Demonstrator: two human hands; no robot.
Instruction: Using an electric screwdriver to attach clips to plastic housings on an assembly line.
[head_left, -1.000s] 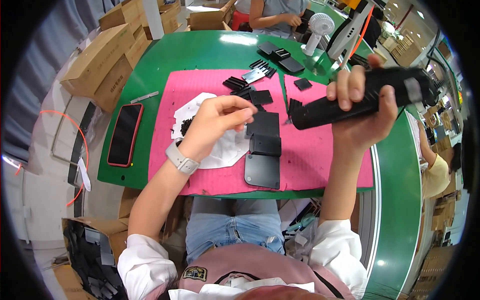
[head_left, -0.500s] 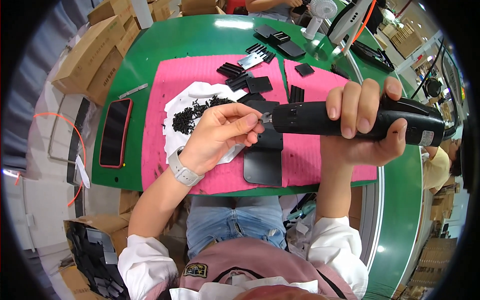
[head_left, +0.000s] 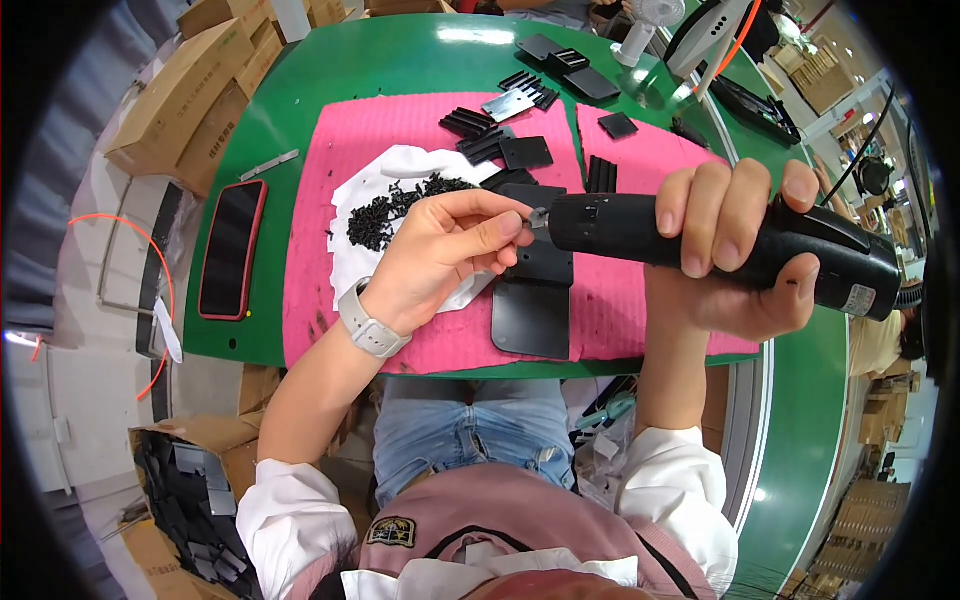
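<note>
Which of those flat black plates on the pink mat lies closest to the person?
The large smooth black plate at the mat's near edge, below the electric screwdriver. The smaller ribbed plates lie farther back.

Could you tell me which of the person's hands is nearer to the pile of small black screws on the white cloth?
The left hand is nearer, just right of the pile of small black screws, fingertips at the tool's tip. The right hand grips the black electric screwdriver farther right.
</note>
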